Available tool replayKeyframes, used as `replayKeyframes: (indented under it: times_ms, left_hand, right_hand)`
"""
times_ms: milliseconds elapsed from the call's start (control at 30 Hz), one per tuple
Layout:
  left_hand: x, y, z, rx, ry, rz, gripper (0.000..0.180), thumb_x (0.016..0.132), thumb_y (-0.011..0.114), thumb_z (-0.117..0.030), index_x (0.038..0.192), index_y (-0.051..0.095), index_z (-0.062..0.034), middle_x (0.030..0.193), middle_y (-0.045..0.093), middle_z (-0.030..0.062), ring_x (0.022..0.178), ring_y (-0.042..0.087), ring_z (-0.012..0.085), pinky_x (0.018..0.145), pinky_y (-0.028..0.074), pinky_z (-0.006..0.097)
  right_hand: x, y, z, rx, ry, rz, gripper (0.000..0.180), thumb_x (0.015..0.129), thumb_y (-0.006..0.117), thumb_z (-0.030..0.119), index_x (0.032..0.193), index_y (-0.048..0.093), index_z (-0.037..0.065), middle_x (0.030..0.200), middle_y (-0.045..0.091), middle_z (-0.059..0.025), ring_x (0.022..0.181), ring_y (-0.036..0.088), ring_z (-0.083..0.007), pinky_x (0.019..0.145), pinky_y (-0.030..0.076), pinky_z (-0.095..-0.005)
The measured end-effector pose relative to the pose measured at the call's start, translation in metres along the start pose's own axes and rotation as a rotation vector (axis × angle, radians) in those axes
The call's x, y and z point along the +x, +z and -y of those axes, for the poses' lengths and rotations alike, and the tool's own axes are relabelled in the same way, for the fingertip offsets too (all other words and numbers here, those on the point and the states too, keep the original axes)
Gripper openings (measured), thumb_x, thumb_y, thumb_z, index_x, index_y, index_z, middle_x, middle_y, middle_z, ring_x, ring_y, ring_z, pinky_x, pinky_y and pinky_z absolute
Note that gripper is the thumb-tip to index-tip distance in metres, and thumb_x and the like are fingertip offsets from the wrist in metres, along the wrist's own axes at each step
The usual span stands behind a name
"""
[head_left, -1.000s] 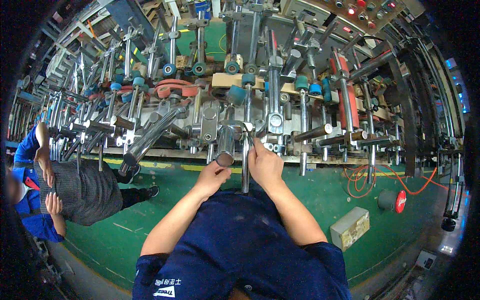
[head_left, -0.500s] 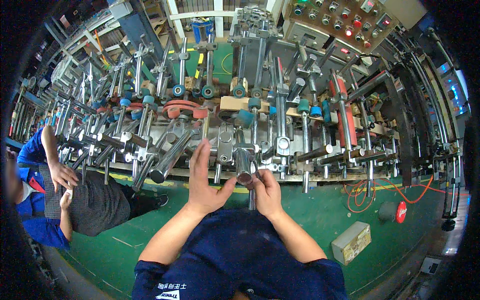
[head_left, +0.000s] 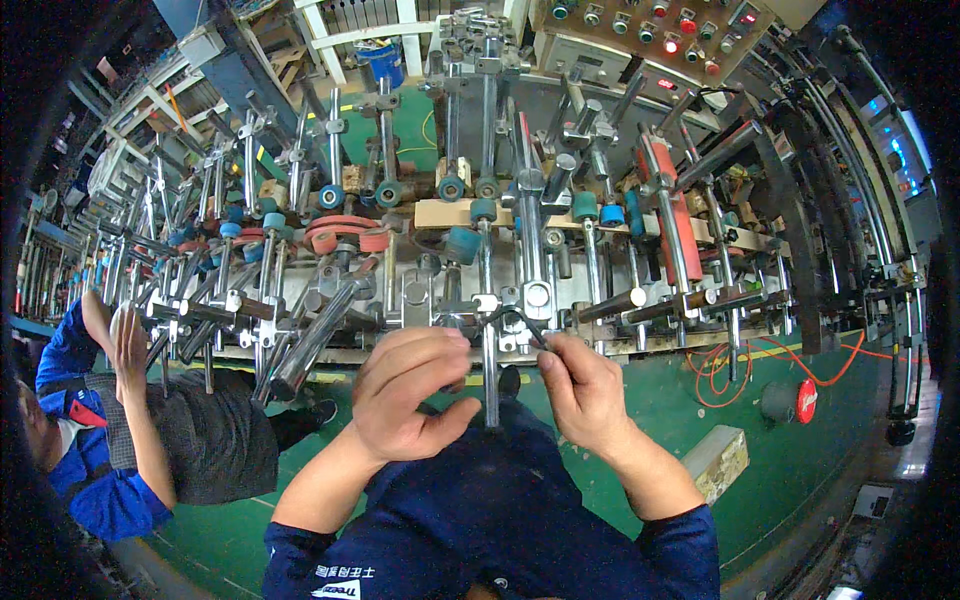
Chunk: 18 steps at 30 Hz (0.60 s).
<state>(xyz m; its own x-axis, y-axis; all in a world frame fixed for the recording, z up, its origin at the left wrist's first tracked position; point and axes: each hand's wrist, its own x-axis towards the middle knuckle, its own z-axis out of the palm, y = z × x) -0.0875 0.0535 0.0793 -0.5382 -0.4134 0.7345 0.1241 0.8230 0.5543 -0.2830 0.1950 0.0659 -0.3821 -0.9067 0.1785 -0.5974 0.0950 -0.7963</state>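
In my right hand (head_left: 588,395), a black hex key (head_left: 525,322) is pinched between thumb and fingers. Its bent end reaches the small metal clamp (head_left: 486,303) on an upright chrome rod (head_left: 490,375). My left hand (head_left: 410,390) is left of that rod, fingers curved and thumb apart, with nothing visible in its grasp. Its back hides part of the fittings behind it. A thick chrome bar (head_left: 318,340) slants toward me beyond the left hand. Blue-green rollers (head_left: 463,245) sit on rods past the clamp.
A long machine with many rods, clamps and red wheels (head_left: 345,235) spans the view. A control panel (head_left: 650,30) stands at the back right. Orange hose (head_left: 715,375), a red-ended cylinder (head_left: 803,400) and a block (head_left: 716,463) lie on the green floor. Another person (head_left: 120,420) works at left.
My right hand has drawn back to the right, showing the hex key. My left hand has curled its fingers and come nearer. The view has shifted; the other person's hand has risen.
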Motion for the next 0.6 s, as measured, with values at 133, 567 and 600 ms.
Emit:
replayKeyframes:
  times_ms: [133,567,600]
  left_hand:
    - [0.021,0.002,0.01,-0.22,-0.007,0.146,0.02,0.08,0.078,-0.015,0.094,0.068,-0.0056,0.092,0.073,0.0098,0.086,0.072,0.0292,0.084,0.056,0.045]
    - [0.009,0.031,0.004,-0.361,-0.198,-0.078,0.024,0.085,0.076,-0.023,0.077,0.059,-0.0075,0.072,0.065,0.0041,0.062,0.061,0.0225,0.065,0.054,0.041]
    - [0.01,0.032,0.006,-0.361,-0.192,-0.099,0.024,0.085,0.076,-0.022,0.078,0.059,-0.0074,0.071,0.065,0.004,0.062,0.061,0.0225,0.065,0.054,0.041]
  right_hand:
    - [0.01,-0.004,-0.009,0.065,-0.027,0.007,0.023,0.094,0.066,0.008,0.116,0.065,0.003,0.094,0.071,-0.0185,0.081,0.071,-0.0375,0.071,0.056,-0.0409]
    - [0.066,-0.033,-0.018,-0.07,-0.333,0.199,0.042,0.088,0.068,0.005,0.13,0.064,0.004,0.077,0.07,-0.0123,0.066,0.069,-0.0303,0.059,0.055,-0.0397]
    - [0.071,-0.033,-0.016,-0.11,-0.348,0.213,0.042,0.088,0.068,0.005,0.129,0.065,0.004,0.073,0.068,-0.0113,0.064,0.068,-0.0297,0.058,0.055,-0.0398]
